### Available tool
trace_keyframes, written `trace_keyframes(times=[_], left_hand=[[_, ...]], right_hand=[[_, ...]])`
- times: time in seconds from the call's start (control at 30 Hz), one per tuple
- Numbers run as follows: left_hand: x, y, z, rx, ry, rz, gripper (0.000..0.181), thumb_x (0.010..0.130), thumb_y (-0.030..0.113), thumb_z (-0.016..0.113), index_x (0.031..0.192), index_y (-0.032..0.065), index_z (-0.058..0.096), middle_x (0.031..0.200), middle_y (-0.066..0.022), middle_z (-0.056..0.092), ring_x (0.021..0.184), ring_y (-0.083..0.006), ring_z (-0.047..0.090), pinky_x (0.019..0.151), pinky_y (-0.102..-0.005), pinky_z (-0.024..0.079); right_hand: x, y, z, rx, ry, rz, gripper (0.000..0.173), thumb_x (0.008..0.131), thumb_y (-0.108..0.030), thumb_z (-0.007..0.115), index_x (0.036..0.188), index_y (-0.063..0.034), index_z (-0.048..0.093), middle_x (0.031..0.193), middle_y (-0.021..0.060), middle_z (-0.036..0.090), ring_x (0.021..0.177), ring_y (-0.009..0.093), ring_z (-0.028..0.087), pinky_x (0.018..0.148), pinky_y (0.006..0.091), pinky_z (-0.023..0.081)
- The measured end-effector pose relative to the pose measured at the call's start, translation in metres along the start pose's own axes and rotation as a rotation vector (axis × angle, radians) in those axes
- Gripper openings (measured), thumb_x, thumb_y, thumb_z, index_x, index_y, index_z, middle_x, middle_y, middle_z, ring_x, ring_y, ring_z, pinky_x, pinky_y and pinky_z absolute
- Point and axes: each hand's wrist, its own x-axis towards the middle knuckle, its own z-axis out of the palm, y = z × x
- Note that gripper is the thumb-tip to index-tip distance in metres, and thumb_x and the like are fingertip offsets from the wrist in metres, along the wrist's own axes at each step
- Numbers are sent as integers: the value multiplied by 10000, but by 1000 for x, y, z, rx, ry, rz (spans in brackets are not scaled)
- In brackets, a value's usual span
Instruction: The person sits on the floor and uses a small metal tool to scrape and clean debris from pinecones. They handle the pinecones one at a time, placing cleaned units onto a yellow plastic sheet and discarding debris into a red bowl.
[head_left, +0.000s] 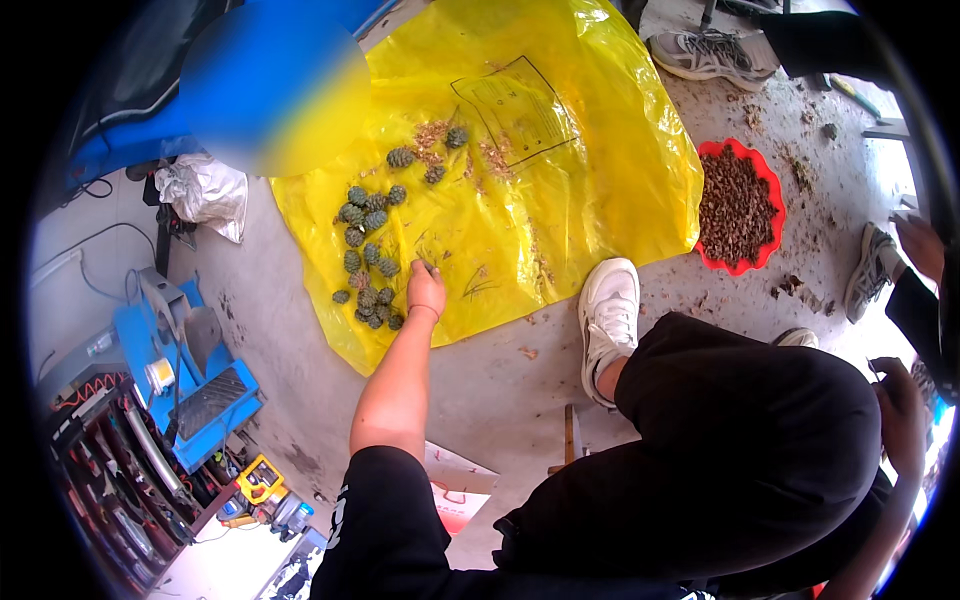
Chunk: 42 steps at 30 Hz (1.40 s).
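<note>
My left hand (426, 291) reaches over a yellow plastic sheet (615, 202) on the floor, just right of a cluster of green pine cones (367, 296). Its fingers curl downward; a small dark bit shows at the fingertips, but I cannot tell whether it is held. Several more cones (400, 157) lie farther up the sheet, beside reddish-brown scales (431, 139). At the far right, beside my knee in black trousers (750, 450), is my right hand (898, 405), fingers bent. A thin dark piece shows near its fingertips; its grip is unclear.
A red scalloped basin (780, 202) full of brown pieces stands right of the sheet. Another person's hand (922, 244) and shoes (712, 58) are at the right. Blue equipment (214, 405), a tool rack (112, 480) and a silvery bag (204, 193) stand left. My white shoe (609, 319) touches the sheet's edge.
</note>
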Motion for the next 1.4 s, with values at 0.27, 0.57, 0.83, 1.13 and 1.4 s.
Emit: trace_keyframes(times=[0.27, 0.57, 0.83, 1.13, 1.4], left_hand=[[-45, 102, -61, -1234, -301, -308, 153, 1035, 199, 519, 1076, 55, 549, 781, -58, 576, 532, -103, 447, 460, -274, 389], [-78, 318, 4, -1396, -1136, 119, 319, 1005, 124, 476, 1284, -8, 556, 1014, -138, 675, 774, -201, 634, 708, -352, 528], [-79, 456, 110, -1089, -1112, -49, 443, 996, 201, 459, 1382, -14, 491, 1380, -191, 537, 1298, -303, 492, 1101, -434, 399], [-96, 393, 70, -941, -757, 48, 467, 1007, 159, 492, 1421, -45, 417, 1249, -218, 565, 1008, -303, 671, 820, -373, 581], [-85, 153, 20, -377, -249, -38, 376, 924, 133, 580, 1274, -4, 568, 1016, -165, 656, 754, -199, 662, 625, -319, 555]], right_hand=[[-6, 7, 0, 87, -44, 46, 315, 884, -75, 589, 1192, -32, 632, 759, 80, 619, 640, 145, 574, 558, 279, 432], [-23, -20, -28, 239, -116, -123, 316, 829, -48, 665, 1140, 1, 641, 774, 119, 653, 728, 190, 631, 725, 331, 506], [-47, 15, -50, 300, -88, -230, 286, 842, -172, 712, 1077, -16, 665, 872, 185, 694, 830, 358, 699, 759, 398, 531], [-51, 14, -64, 362, -158, -161, 376, 740, -152, 731, 1088, -19, 678, 901, 173, 700, 864, 356, 675, 813, 385, 507], [-47, 25, -42, 338, -180, -210, 404, 874, -158, 636, 1237, 11, 580, 844, 35, 566, 723, 98, 516, 655, 244, 409]])
